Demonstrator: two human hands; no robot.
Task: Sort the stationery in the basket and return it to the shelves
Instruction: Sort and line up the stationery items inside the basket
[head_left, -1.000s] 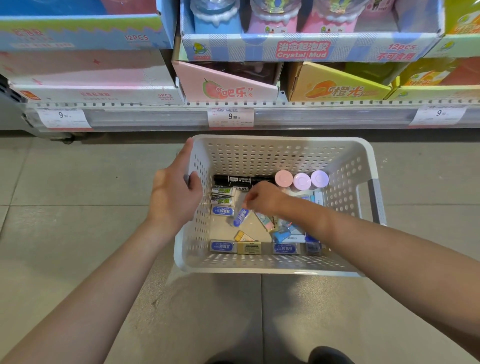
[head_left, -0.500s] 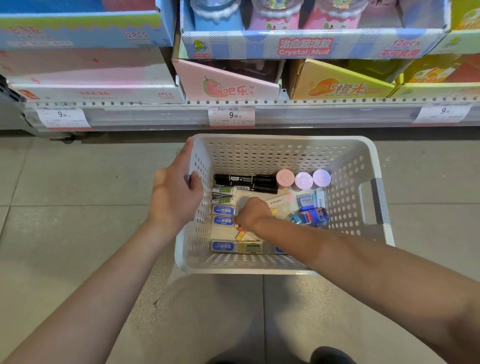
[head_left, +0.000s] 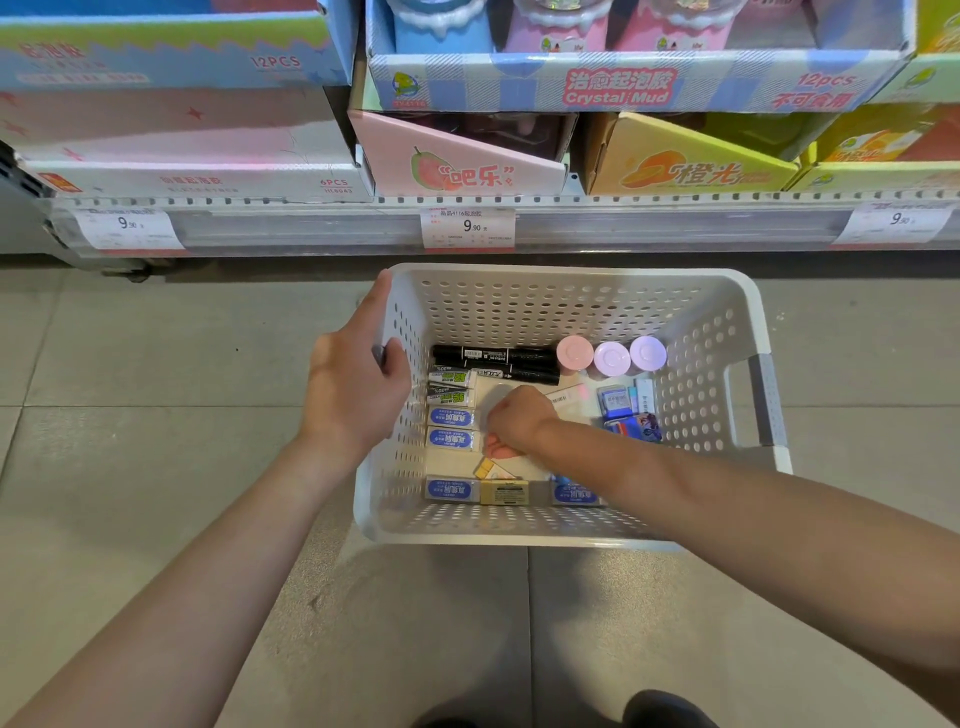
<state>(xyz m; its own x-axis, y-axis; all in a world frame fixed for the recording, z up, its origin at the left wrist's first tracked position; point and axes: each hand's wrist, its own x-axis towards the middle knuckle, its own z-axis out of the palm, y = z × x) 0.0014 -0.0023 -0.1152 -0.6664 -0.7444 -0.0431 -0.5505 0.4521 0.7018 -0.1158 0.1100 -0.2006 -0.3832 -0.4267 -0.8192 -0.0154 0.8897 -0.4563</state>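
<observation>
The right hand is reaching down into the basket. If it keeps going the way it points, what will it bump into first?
Probably the blue-labelled erasers stacked along the basket's left side: the right hand points down and leftward at them. Depth is hard to judge, so it may touch the basket floor first.

A shop aisle is shown: a shelf (head_left: 519, 200) is stocked with printed display boxes (head_left: 639, 85) marked "12PCS" and "Crystal Mud", price tags (head_left: 469, 227) reading 9.90 are clipped along its edge, and a tiled floor (head_left: 156, 364) lies below.
</observation>
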